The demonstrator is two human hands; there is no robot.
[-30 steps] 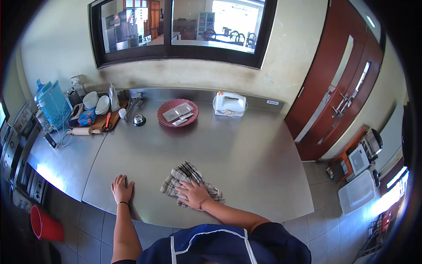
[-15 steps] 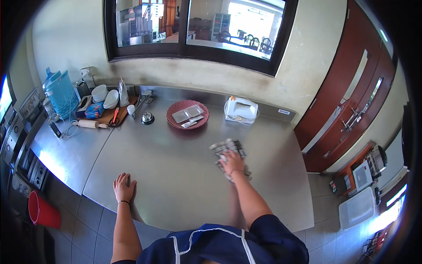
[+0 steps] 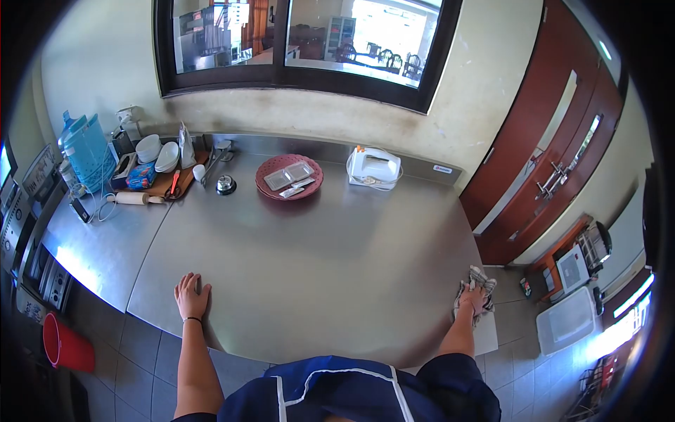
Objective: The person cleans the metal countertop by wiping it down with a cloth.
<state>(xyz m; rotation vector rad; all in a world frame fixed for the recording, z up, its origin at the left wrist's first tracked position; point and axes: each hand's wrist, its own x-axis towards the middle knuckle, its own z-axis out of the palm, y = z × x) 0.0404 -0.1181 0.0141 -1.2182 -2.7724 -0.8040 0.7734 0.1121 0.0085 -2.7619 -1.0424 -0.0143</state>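
My left hand (image 3: 191,297) lies flat on the steel table (image 3: 302,281) near its front edge, fingers spread, holding nothing. At the table's right edge my right hand (image 3: 473,299) is on a checkered cloth (image 3: 484,280), which bunches around the fingers and reaches over the edge. The fingers of that hand are partly lost in the folds of the cloth.
Along the back stand a pink woven basket (image 3: 290,195) with clear packs, a white hand mixer (image 3: 374,169) and a call bell (image 3: 226,185). Back left are a rolling pin (image 3: 133,199), white bowls (image 3: 148,149) and a blue basket (image 3: 89,155).
My right hand has swept the cloth from the front middle of the table, forward and then across to the right edge. My left hand has stayed in place on the table.
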